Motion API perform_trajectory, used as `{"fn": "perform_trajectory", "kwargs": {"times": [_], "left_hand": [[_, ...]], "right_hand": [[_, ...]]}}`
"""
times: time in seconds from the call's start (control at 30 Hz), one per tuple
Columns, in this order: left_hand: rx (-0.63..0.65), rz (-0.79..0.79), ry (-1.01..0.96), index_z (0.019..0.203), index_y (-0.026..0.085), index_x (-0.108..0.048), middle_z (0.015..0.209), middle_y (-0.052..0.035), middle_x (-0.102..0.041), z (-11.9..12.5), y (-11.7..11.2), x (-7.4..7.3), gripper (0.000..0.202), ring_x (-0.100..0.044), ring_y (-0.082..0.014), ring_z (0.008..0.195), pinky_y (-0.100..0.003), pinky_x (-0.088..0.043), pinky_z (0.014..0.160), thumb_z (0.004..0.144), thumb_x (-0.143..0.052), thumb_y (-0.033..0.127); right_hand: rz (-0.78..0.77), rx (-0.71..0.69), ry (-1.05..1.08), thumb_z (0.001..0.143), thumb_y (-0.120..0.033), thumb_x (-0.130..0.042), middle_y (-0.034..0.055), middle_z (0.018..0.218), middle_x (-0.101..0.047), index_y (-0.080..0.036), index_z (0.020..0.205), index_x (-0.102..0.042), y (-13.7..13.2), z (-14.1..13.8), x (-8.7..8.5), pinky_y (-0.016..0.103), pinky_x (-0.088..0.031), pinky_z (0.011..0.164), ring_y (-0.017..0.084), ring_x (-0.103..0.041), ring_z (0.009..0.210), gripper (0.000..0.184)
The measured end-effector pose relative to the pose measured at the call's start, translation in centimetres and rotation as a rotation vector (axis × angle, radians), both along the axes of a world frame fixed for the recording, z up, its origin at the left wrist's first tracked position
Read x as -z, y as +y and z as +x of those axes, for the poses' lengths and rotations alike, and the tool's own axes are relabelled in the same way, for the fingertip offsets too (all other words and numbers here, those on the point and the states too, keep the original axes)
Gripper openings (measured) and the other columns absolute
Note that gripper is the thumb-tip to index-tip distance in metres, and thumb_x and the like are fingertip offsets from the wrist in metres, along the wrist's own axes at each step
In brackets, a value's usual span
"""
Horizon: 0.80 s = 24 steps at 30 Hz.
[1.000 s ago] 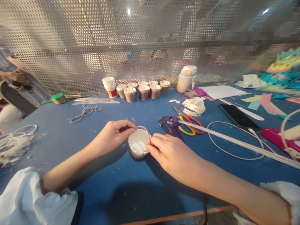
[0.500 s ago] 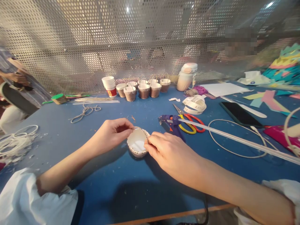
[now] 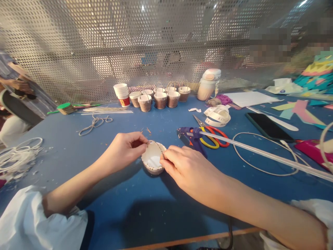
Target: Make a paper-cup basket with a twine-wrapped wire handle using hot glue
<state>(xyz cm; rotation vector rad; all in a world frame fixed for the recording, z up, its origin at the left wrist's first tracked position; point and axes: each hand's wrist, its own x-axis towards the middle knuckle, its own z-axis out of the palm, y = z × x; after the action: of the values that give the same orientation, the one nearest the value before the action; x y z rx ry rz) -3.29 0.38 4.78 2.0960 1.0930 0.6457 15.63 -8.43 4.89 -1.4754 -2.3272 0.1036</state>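
A small white-lined cup with a brown wrapped outside [image 3: 154, 170] stands on the blue table in front of me. A thin twisted brown cord [image 3: 158, 144] arches along its far rim. My left hand [image 3: 126, 151] pinches the cord at the far left of the rim, thumb against index finger. On the right side of the rim, my right hand [image 3: 186, 165] is closed with its fingertips on the cord's other end. Those fingertips cover part of the rim. Just right of the cup lies a blue glue gun [image 3: 189, 132] with a long clear glue stick [image 3: 260, 154].
Scissors [image 3: 220, 136] lie behind the glue gun, near a ribbon roll [image 3: 217, 116]. Several brown cups [image 3: 160, 100] and stacked paper cups [image 3: 121, 93] line the back. A phone [image 3: 269, 126] is at right, white cord [image 3: 19, 154] at left. A person [image 3: 24, 83] is at far left.
Both hands keep their hold at the cup's rim, almost unmoved. The view has shifted slightly, so the things on the right appear a little farther right.
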Motion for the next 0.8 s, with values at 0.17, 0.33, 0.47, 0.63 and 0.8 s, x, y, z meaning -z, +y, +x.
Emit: {"fn": "perform_trajectory", "kwargs": {"times": [0.17, 0.33, 0.47, 0.63, 0.8], "left_hand": [[-0.037, 0.040, -0.002, 0.076, 0.016, -0.067, 0.066, -0.0003, -0.064, 0.2, -0.3, 0.1, 0.017, -0.052, -0.0118, 0.058, -0.023, -0.041, 0.055, 0.077, -0.057, 0.030], [-0.036, 0.052, -0.023, 0.074, 0.016, -0.066, 0.065, 0.0007, -0.063, 0.3, -0.4, 0.3, 0.015, -0.051, -0.0112, 0.057, -0.022, -0.040, 0.054, 0.077, -0.057, 0.028], [-0.045, 0.064, -0.033, 0.073, 0.016, -0.065, 0.063, 0.0014, -0.062, 0.3, -0.4, 0.5, 0.013, -0.049, -0.0106, 0.056, -0.022, -0.040, 0.054, 0.076, -0.057, 0.026], [-0.051, 0.082, -0.043, 0.072, 0.016, -0.065, 0.060, 0.0021, -0.060, 0.3, -0.6, 0.5, 0.012, -0.048, -0.0100, 0.054, -0.021, -0.038, 0.052, 0.076, -0.057, 0.024], [-0.057, 0.094, -0.047, 0.070, 0.016, -0.064, 0.060, 0.0026, -0.060, 0.3, -1.1, 0.1, 0.011, -0.048, -0.0096, 0.054, -0.020, -0.038, 0.051, 0.075, -0.056, 0.022]], "right_hand": [[0.013, 0.001, 0.003, 0.094, -0.018, -0.045, 0.0023, 0.073, -0.060, -0.016, 0.076, -0.057, -0.1, -0.1, 0.0, 0.029, -0.032, 0.057, 0.015, -0.051, 0.058, 0.021], [0.017, -0.001, 0.004, 0.094, -0.018, -0.044, 0.0022, 0.074, -0.060, -0.016, 0.078, -0.057, -0.2, 0.0, 0.1, 0.029, -0.031, 0.058, 0.014, -0.051, 0.059, 0.021], [0.070, -0.036, -0.048, 0.095, -0.016, -0.042, 0.0026, 0.073, -0.058, -0.015, 0.079, -0.057, -0.1, 0.2, 0.4, 0.031, -0.030, 0.060, 0.015, -0.051, 0.060, 0.022], [0.132, -0.065, -0.087, 0.095, -0.014, -0.041, 0.0026, 0.072, -0.056, -0.015, 0.078, -0.056, -0.2, 0.3, 0.8, 0.032, -0.030, 0.062, 0.016, -0.049, 0.060, 0.023], [0.155, -0.060, -0.033, 0.097, -0.018, -0.038, 0.0040, 0.073, -0.058, -0.014, 0.080, -0.057, -0.3, 0.3, 1.0, 0.032, -0.033, 0.062, 0.016, -0.051, 0.062, 0.026]]}}
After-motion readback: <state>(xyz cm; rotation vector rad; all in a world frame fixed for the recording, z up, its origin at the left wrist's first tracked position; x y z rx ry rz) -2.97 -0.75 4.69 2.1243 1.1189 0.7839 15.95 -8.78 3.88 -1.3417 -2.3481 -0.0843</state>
